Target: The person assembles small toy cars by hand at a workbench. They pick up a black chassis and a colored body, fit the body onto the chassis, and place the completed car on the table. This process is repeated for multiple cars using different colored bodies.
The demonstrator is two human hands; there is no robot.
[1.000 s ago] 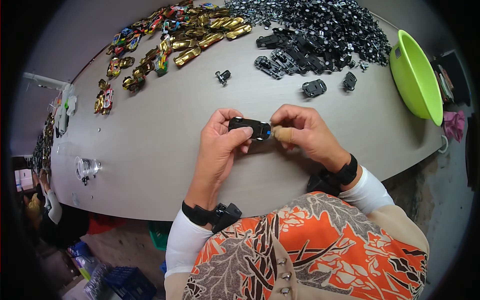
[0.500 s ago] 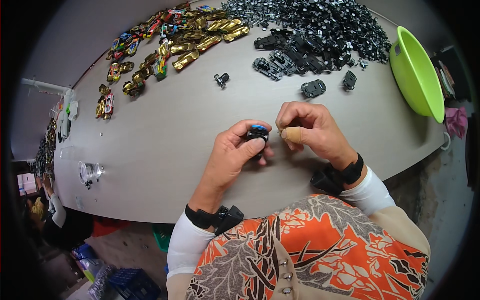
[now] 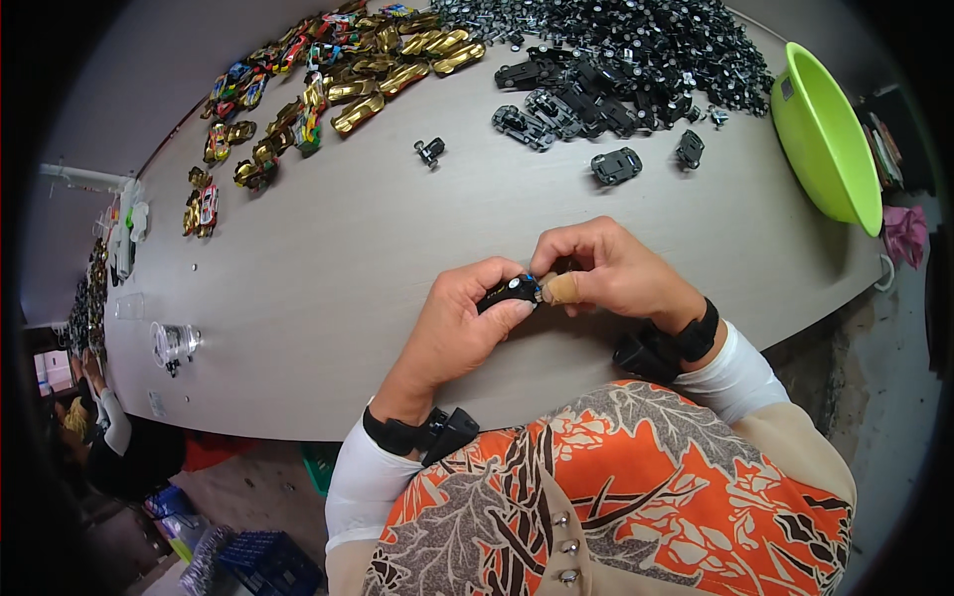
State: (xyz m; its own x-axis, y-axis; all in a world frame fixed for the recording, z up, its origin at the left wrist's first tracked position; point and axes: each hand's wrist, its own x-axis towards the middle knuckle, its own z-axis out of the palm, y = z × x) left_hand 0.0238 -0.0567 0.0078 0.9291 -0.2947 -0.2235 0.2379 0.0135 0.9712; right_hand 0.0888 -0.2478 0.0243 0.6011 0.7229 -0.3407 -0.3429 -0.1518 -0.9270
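Observation:
Between the thumb and fingers of my left hand (image 3: 463, 316) is a dark toy car (image 3: 506, 292) with small blue and yellow marks, held low over the table. My right hand (image 3: 599, 270) is closed in a pinch right at the car's right-hand end, its fingertips touching or almost touching it. Tan tape wraps the right thumb. Whatever sits inside that pinch is mostly covered by the fingers. Beyond my hands lie a loose black chassis (image 3: 616, 167), a smaller dark chassis (image 3: 690, 150) and a small black part with wheels (image 3: 429, 152).
Gold and multicoloured car bodies (image 3: 358, 112) spread over the far left. A large heap of black wheeled parts (image 3: 636, 50) covers the far middle. A green basin (image 3: 827, 149) leans at the right edge. At left stands a clear plastic cup (image 3: 177, 343); beyond it a co-worker's arm (image 3: 112, 417) shows.
My right hand has come left and down against the car. The left hand has turned the car from upright to lying sideways, its end toward my right fingers.

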